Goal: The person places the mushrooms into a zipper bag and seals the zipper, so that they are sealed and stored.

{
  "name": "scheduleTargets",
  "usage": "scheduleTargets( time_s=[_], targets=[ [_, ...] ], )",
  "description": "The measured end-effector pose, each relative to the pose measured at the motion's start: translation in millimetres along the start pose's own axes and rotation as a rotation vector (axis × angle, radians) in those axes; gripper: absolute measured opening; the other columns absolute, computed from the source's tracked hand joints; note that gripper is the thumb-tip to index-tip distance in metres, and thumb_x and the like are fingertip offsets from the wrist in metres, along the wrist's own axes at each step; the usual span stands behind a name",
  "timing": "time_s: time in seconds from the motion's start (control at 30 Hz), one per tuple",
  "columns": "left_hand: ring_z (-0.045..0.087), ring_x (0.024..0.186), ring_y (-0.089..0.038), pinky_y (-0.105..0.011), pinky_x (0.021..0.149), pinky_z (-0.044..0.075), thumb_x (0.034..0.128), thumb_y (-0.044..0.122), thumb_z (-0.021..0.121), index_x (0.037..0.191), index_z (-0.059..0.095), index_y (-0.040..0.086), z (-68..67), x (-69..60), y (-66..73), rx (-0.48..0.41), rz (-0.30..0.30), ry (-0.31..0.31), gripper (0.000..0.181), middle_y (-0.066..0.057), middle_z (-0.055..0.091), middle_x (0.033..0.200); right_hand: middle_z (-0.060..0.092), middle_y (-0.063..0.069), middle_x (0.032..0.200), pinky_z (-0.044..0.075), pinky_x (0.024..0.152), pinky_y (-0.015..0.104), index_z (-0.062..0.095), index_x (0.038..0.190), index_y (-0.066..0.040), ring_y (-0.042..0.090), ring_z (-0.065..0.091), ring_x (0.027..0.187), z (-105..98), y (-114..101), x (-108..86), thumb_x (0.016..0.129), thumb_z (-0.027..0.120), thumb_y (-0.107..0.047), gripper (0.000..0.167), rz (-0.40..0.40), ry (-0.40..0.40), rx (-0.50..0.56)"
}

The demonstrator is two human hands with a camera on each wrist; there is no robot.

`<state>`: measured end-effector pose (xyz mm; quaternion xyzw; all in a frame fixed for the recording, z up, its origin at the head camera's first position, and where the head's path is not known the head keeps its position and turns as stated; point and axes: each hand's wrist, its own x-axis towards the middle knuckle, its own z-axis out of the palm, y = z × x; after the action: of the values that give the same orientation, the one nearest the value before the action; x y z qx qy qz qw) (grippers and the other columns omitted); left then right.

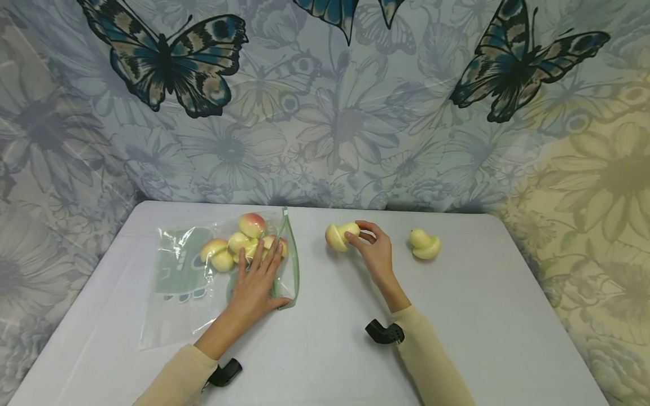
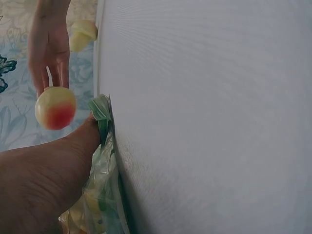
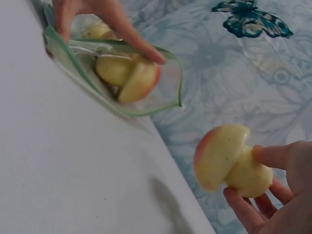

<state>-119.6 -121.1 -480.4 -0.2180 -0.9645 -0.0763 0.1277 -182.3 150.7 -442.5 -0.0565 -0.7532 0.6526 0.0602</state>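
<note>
My right hand (image 1: 377, 254) pinches the yellow stem of a toy mushroom (image 3: 222, 158), whose cap is yellow with a red blush. The mushroom is held above the table, cap pointing left toward the bag. My left hand (image 1: 255, 287) lies spread over a clear zip bag (image 1: 152, 321) with a green-edged mouth; its fingers are straight, and the thumb touches the green edge (image 2: 101, 114). The mouth gapes toward the right in the right wrist view. Several similar mushrooms (image 1: 252, 225) lie inside the bag, partly hidden behind the left fingers.
Another yellow mushroom (image 1: 425, 245) lies on the white table (image 1: 325, 349), right of my right hand. A pale green printed figure (image 1: 183, 265) shows on the bag. Behind the table's far edge hangs a flower and butterfly cloth (image 1: 350, 124).
</note>
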Motion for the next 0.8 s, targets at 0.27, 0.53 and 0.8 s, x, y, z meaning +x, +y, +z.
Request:
scheduleTargets(
  time_s=[0.27, 0.53, 0.8],
  targets=[
    [0.01, 0.149, -0.037, -0.064, 0.115, 0.002, 0.0601, 0.058, 0.086, 0.156, 0.021, 0.004, -1.9, 0.2, 0.4, -0.012, -0.005, -0.008, 0.128, -0.011, 0.015, 0.163, 0.058, 0.013, 0.125, 0.05, 0.07, 0.015, 0.062, 0.122, 0.001, 0.028, 0.061, 0.112, 17, -1, -4.9, 0.085, 0.076, -0.01, 0.042, 0.008, -0.033, 0.036],
    [0.009, 0.149, -0.036, -0.064, 0.115, 0.002, 0.0594, 0.058, 0.086, 0.156, 0.02, 0.005, -2.3, 0.8, 0.1, -0.013, -0.006, -0.012, 0.128, -0.011, 0.016, 0.163, 0.056, 0.013, 0.122, 0.05, 0.072, 0.016, 0.062, 0.127, -0.002, 0.027, 0.06, 0.113, 42, 0, -7.0, 0.085, 0.077, -0.014, 0.046, -0.02, -0.044, -0.003],
    [0.008, 0.15, -0.035, -0.064, 0.115, 0.001, 0.0601, 0.059, 0.085, 0.156, 0.02, 0.005, -1.3, 1.2, 1.0, -0.015, -0.007, -0.02, 0.128, -0.011, 0.015, 0.163, 0.058, 0.015, 0.123, 0.056, 0.082, 0.028, 0.065, 0.121, 0.001, 0.03, 0.063, 0.11, 62, 5, -11.1, 0.088, 0.073, -0.012, 0.036, -0.048, -0.085, 0.006]
  ],
)
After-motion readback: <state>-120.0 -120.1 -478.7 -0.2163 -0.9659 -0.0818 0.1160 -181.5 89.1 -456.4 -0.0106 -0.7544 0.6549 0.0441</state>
